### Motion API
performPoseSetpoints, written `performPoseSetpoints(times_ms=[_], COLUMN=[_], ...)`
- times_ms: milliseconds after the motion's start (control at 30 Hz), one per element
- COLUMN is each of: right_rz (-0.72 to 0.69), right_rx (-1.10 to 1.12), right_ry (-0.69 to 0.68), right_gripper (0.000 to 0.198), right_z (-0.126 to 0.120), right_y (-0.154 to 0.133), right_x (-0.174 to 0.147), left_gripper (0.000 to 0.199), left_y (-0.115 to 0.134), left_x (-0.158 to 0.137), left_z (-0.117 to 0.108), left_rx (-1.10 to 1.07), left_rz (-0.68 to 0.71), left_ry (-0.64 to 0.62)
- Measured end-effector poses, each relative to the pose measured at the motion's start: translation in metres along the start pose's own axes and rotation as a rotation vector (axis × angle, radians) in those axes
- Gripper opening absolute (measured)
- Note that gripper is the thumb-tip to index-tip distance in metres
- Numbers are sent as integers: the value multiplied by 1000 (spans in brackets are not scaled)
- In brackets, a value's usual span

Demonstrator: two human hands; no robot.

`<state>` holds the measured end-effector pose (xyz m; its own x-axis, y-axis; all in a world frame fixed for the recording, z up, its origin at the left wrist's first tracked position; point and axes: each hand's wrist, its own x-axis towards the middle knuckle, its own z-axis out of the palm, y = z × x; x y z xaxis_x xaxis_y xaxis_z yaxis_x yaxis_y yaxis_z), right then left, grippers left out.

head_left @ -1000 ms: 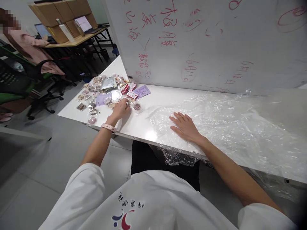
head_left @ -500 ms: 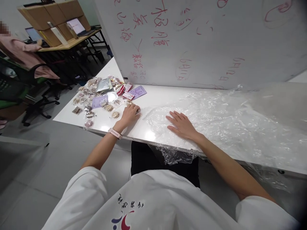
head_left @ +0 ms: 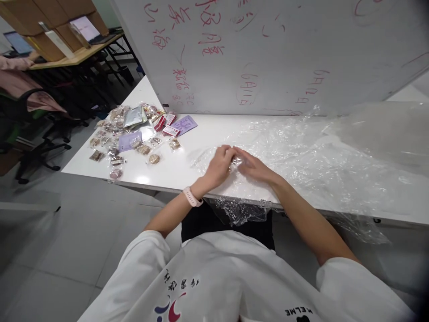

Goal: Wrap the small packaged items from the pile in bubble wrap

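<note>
My left hand (head_left: 219, 169), with a pink watch band (head_left: 192, 197) on its wrist, is curled over the clear plastic film (head_left: 288, 156) at the table's middle. Its fingers are bent inward; what they hold is hidden, with only a shiny clear bit showing beside them. My right hand (head_left: 256, 170) lies on the film with its fingers stretched out. Its fingertips meet or nearly meet those of the left hand. To the left, a small wrapped snack (head_left: 174, 143) and a round wrapped biscuit (head_left: 154, 158) lie nearest the left hand.
Several packaged snacks, a silver pouch (head_left: 133, 117), purple packets (head_left: 130, 141) and red-and-white boxes (head_left: 171, 130) cover the left end of the white table (head_left: 83, 163). Behind stands a whiteboard (head_left: 268, 58). Film hangs over the front edge. A person in pink sits at the far left.
My left hand has moved right from beside the snacks to my right hand, uncovering a small wrapped snack. My right hand stays about where it was on the film. The view has shifted slightly.
</note>
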<state>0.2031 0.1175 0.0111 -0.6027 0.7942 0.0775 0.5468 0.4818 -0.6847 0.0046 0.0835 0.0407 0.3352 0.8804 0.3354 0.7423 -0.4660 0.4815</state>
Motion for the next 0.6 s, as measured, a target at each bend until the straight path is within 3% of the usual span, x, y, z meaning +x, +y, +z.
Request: performPoseSetpoints(times_ms=[67,167,300,400,467,600], right_rz=[61,142,107,-88,-177,-152], right_rx=[286,517,387,50,-192,-421], right_ry=[85,211,234,66,-49,53], right_gripper=[64,61,60,84,90,49], right_z=[-3,-12,-40,-45,-28,33], right_y=[9,14,-18,-49,-57,-50], right_x=[4,9,-23,-75,-108,-144], left_gripper=[19,62,107,123,120,75], left_y=[8,4,-17,-37,-48,-48], left_x=[2,-3,-27,-63,-89,-123], left_z=[26,31,-14,-49,-58,-46], left_rx=[37,53,-32,-9,60,196], left_rz=[1,6,47,82,107,70], left_ry=[-152,-253,-335,-411,-437,-286])
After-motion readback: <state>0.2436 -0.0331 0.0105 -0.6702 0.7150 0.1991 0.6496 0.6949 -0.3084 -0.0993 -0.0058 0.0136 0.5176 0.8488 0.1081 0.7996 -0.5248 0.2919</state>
